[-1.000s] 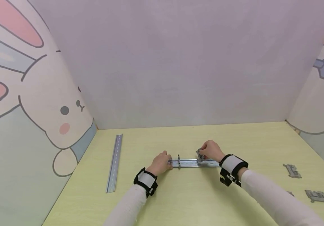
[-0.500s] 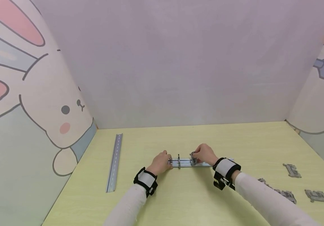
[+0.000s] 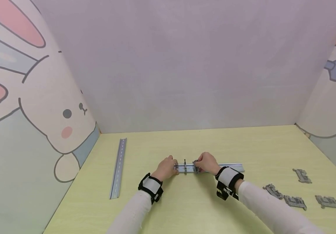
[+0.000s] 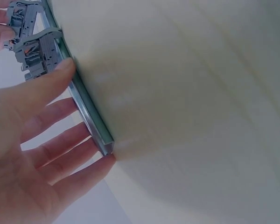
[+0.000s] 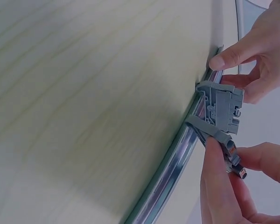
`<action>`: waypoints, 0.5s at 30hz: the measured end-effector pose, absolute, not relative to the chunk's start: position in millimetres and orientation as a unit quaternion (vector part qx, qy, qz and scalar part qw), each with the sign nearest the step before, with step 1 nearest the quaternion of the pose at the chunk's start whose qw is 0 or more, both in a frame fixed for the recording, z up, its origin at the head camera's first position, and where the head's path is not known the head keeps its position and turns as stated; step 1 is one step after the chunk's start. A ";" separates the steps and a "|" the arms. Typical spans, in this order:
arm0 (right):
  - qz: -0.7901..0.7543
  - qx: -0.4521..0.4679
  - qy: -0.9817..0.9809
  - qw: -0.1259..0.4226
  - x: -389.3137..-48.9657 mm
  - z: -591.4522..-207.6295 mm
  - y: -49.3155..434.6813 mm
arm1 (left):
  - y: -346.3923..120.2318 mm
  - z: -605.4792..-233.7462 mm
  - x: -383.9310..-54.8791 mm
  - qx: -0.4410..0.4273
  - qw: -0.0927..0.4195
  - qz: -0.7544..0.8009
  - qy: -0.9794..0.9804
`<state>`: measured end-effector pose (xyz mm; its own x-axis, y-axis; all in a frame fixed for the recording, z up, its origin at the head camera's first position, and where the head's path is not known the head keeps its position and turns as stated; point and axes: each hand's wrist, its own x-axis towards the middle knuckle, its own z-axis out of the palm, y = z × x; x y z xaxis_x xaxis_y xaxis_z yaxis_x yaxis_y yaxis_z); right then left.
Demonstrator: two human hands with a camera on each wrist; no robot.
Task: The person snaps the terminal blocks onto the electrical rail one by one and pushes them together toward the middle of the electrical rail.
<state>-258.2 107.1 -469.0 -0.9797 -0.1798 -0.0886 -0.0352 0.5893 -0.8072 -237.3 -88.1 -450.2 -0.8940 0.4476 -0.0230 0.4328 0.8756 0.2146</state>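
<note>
Lower centre of the head view: the left hand (image 3: pixel 166 168), thumb opposing fingers, grips the metal rail (image 3: pixel 233 167) by its left end, apparently for steadiness, while the right hand (image 3: pixel 208 162) pinches a gray block (image 5: pixel 210 129), angled, at the rail near a standing block (image 5: pixel 224 106).

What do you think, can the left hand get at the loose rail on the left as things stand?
Probably yes: only bare tabletop shows between the left hand and the loose rail. That hand grips the other rail, though, so it would likely have to let go first.
</note>
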 end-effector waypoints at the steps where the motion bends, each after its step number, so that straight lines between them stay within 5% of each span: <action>1: -0.452 -0.059 0.887 0.080 -256.7 -467.4 106.1 | -88.0 -450.1 -237.2 0.227 0.036 0.102 0.968; 15: -0.434 -0.025 0.898 0.070 -236.6 -442.0 93.4 | -88.7 -450.3 -236.2 0.232 0.030 0.095 0.968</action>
